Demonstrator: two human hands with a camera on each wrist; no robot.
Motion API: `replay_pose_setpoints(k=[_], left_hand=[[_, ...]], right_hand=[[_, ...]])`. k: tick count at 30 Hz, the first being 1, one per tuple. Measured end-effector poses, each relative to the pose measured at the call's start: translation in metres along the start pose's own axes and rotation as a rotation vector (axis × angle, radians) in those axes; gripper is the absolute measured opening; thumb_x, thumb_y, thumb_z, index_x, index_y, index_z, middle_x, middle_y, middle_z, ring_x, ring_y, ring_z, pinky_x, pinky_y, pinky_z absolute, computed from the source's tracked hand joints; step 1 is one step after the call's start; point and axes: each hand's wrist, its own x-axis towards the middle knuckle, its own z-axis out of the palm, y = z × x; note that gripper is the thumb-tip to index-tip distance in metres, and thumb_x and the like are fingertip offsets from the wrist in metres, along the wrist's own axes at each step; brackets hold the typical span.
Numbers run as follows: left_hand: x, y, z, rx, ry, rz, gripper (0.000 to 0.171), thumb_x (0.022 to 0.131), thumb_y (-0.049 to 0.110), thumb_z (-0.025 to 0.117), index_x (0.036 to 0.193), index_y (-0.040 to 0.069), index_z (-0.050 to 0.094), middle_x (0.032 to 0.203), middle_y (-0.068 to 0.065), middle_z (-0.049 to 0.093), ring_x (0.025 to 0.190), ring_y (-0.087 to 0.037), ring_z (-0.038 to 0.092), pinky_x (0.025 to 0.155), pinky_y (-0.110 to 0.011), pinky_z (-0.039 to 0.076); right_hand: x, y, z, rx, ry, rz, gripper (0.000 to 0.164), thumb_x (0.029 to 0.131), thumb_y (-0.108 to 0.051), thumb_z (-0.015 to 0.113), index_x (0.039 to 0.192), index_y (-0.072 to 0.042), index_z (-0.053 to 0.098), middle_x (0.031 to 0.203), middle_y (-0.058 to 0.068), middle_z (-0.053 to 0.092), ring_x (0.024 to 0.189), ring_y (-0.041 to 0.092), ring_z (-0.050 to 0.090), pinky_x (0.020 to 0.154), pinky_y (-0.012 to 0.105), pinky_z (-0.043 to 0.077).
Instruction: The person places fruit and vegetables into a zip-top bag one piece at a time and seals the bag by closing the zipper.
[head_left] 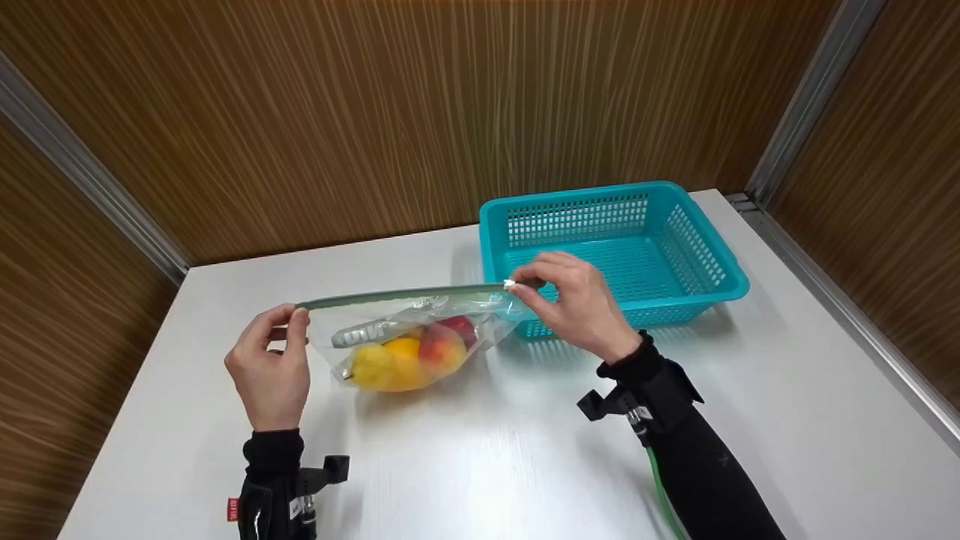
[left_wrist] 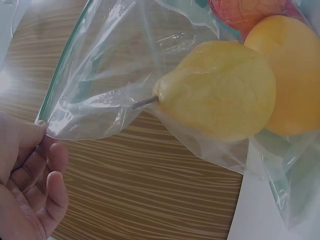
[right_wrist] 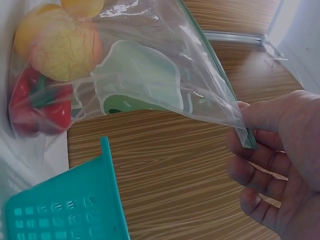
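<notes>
A clear zip bag point(head_left: 487, 309) with a green top strip is stretched between both hands above the table. My left hand point(head_left: 271, 366) pinches its left top corner between thumb and finger. At the opposite top corner my right hand point(head_left: 574, 304) pinches the strip the same way. Inside lie a yellow pear point(left_wrist: 220, 90), an orange round fruit point(left_wrist: 290, 75), a red-and-yellow peach-like fruit point(right_wrist: 66, 51) and a red bell pepper point(right_wrist: 42, 102). The strip's two edges appear to lie together along the top.
A turquoise plastic basket point(head_left: 739, 289) stands at the back right of the white table point(head_left: 465, 465), just behind the right hand. Brown wood-patterned panels point(head_left: 375, 112) close off the back and sides. A green cable point(head_left: 661, 487) runs along the right sleeve.
</notes>
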Motion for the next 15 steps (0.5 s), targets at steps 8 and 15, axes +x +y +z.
replay_pose_setpoints(k=[8, 15], left_hand=[[0.001, 0.002, 0.0, -0.001, -0.001, -0.002, 0.014, 0.086, 0.018, 0.069, 0.091, 0.005, 0.072, 0.081, -0.011, 0.071, 0.062, 0.001, 0.055, 0.052, -0.009, 0.04], [0.001, 0.001, 0.0, -0.005, -0.011, -0.002, 0.018, 0.086, 0.02, 0.069, 0.092, 0.004, 0.072, 0.081, -0.013, 0.071, 0.062, 0.002, 0.055, 0.052, -0.009, 0.039]], right_hand=[[-0.001, 0.006, -0.005, -0.025, -0.026, 0.027, 0.015, 0.085, -0.025, 0.069, 0.096, -0.015, 0.073, 0.083, 0.0, 0.068, 0.081, 0.014, 0.061, 0.072, 0.028, 0.05], [-0.001, 0.011, -0.009, -0.034, -0.024, 0.042, 0.018, 0.086, -0.03, 0.068, 0.095, -0.015, 0.073, 0.083, -0.001, 0.068, 0.08, 0.016, 0.061, 0.07, 0.027, 0.049]])
